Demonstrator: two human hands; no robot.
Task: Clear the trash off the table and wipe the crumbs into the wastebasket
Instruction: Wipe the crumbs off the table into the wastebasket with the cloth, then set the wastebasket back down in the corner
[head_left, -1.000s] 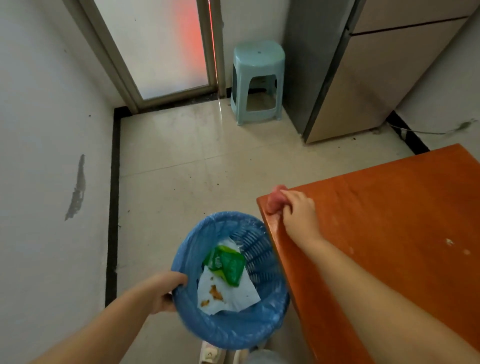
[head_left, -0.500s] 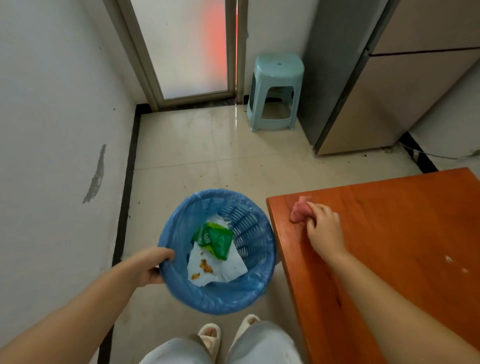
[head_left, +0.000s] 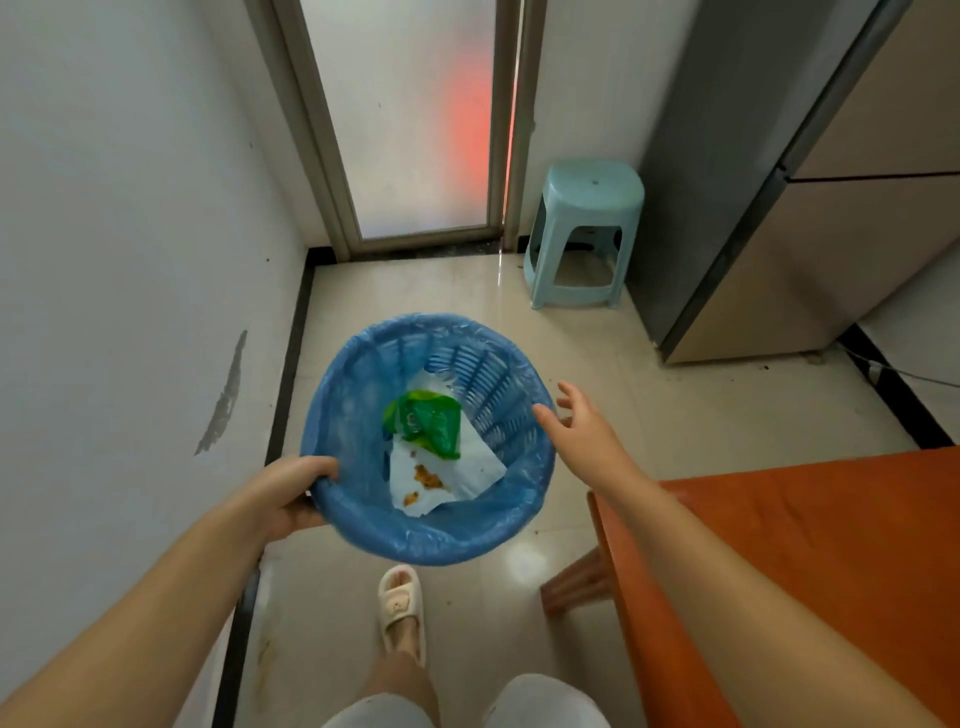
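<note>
My left hand (head_left: 293, 496) grips the near left rim of the blue wastebasket (head_left: 358, 415), which is lined with a blue bag and held above the floor. Inside lie a green wrapper (head_left: 428, 423) and a stained white paper napkin (head_left: 447, 480). My right hand (head_left: 582, 428) is open with spread fingers at the basket's right rim, holding nothing. The orange wooden table (head_left: 810, 551) is at the lower right, with only its corner showing. The pink cloth is out of sight.
A light green plastic stool (head_left: 584, 234) stands by the frosted glass door (head_left: 410, 114). A grey and beige refrigerator (head_left: 810, 197) is at the right. A white wall (head_left: 119, 234) runs along the left. My slippered foot (head_left: 401, 610) is on the tiled floor.
My right hand left the pink cloth and the table corner and moved left to the basket's right rim. The basket moved forward, away from the table edge. The view tilted down.
</note>
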